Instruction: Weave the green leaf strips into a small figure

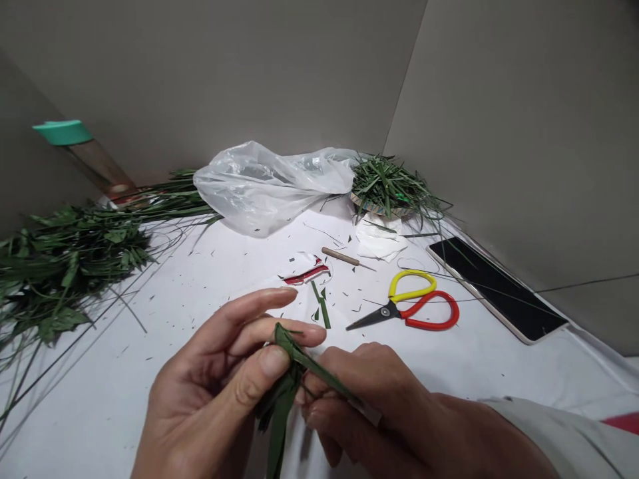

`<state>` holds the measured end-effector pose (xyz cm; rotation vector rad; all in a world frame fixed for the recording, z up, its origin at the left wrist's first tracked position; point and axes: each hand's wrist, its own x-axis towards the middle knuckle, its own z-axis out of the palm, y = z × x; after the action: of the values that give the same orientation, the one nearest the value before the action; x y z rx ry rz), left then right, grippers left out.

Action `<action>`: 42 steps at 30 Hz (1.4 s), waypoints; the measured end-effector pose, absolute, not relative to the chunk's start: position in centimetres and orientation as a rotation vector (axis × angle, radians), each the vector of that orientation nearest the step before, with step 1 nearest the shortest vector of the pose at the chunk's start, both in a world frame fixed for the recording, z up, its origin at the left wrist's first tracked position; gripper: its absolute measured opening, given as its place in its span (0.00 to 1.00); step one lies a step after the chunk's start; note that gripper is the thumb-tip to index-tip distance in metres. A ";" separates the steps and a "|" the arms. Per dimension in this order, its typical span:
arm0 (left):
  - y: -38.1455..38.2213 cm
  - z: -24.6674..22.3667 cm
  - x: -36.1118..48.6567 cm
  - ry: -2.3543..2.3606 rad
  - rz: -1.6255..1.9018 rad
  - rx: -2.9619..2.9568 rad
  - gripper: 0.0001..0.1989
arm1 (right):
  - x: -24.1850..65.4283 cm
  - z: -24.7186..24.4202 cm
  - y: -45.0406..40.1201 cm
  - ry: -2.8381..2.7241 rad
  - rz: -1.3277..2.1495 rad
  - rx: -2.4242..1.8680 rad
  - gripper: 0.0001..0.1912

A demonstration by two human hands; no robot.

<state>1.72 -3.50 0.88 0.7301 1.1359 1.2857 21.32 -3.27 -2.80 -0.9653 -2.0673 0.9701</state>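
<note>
A folded green leaf strip (pixel 282 416) is pinched between the thumb and fingers of my left hand (pixel 210 379). One end of it points up past the thumb, and loose ends hang below. My right hand (pixel 379 406) is closed against the right side of the folded leaf, its fingertips gripping a strip; part of that grip is hidden. Beyond my hands, small cut leaf pieces (pixel 323 309) lie on the white cloth. Scissors (pixel 387 311) with one yellow and one red handle rest to the right, and an awl (pixel 342 257) with a wooden handle lies farther back.
A leafy green pile (pixel 64 266) spreads at the left, near a bottle with a teal lid (pixel 64 132). At the back are a clear plastic bag (pixel 264 189) and a heap of leaf scraps (pixel 387 183). White tissue (pixel 380 237) and a phone (pixel 494 289) lie right.
</note>
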 end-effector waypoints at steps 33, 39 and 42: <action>-2.5 0.8 2.0 0.891 1.020 0.474 0.03 | 19.2 -1.2 -1.3 -2.116 1.142 -0.772 0.08; -2.2 0.8 2.3 0.928 1.043 0.465 0.05 | 19.1 -1.1 -1.4 -2.105 1.231 -0.817 0.08; -2.4 0.7 2.2 0.909 1.074 0.485 0.06 | 19.2 -1.2 -1.1 -2.129 1.309 -0.693 0.08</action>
<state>2.23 -2.37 0.74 0.4851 0.9093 1.0744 19.18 -1.09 -1.15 -0.6933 -2.1287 1.3087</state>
